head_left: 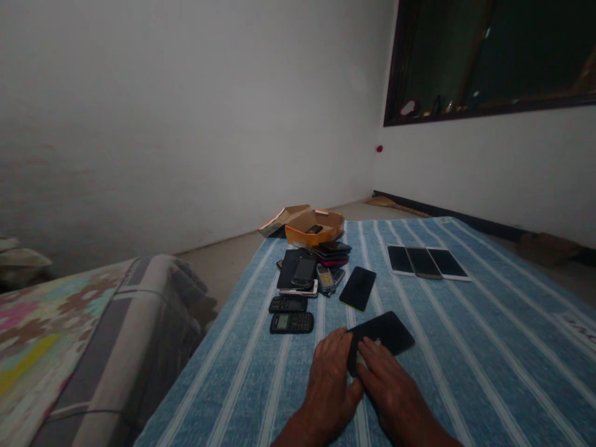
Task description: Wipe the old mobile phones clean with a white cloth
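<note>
A black flat device with a dark glassy face, like a large phone or small tablet, lies aslant on the striped blue cloth. My left hand is at its left edge, with fingers stretched out flat and the fingertips by the device's corner. Over its lower left part, my right hand rests with outstretched fingers touching the surface. A small pale patch shows beside the right fingers; I cannot make out what it is. Left of the hands lie two black keypad phones. Another black smartphone lies just beyond.
A pile of phones sits before an open orange cardboard box holding a phone. Three smartphones lie in a row at the right on the blue striped cloth. A cloth-covered piece of furniture stands left, across a gap.
</note>
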Available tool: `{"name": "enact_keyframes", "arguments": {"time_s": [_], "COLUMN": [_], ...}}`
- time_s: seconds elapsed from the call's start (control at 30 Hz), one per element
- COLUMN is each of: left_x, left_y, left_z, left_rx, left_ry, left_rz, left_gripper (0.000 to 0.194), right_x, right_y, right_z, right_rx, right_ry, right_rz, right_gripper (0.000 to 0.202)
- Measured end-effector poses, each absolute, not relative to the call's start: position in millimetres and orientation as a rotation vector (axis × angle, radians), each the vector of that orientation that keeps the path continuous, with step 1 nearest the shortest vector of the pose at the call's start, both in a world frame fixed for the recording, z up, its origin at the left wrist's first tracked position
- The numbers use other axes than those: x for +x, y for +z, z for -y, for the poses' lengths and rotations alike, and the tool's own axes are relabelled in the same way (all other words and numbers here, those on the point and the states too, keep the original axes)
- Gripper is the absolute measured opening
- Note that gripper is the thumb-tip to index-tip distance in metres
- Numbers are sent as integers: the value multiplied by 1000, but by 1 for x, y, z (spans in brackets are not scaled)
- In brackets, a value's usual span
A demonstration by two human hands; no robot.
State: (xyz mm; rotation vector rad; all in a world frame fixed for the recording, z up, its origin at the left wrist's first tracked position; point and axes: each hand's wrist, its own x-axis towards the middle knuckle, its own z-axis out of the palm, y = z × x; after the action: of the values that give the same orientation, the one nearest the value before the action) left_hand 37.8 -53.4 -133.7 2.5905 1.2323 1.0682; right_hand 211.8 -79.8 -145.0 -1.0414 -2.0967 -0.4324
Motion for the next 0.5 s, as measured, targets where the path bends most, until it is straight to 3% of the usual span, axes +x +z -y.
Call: {"name": "enact_keyframes", "arguments": {"time_s": [0.2, 0.4, 0.5], "left_x": [38, 43, 43], "left_y": [-130, -107, -107], "left_z": [50, 52, 50], "left_rx": [2510, 2355, 2318], "left_ry": [1025, 1020, 1019], "left_rz": [-1243, -1246, -1282], "left_gripper": [66, 51, 57], "right_x": [198, 194, 192], "right_y": [-132, -127, -128], "right_z": [61, 46, 47], "right_rx": [-1066, -1245, -1182], "right_ry": [-249, -184, -175], "right_rz": [2217, 2179, 2224], "right_gripper": [41, 41, 42]}}
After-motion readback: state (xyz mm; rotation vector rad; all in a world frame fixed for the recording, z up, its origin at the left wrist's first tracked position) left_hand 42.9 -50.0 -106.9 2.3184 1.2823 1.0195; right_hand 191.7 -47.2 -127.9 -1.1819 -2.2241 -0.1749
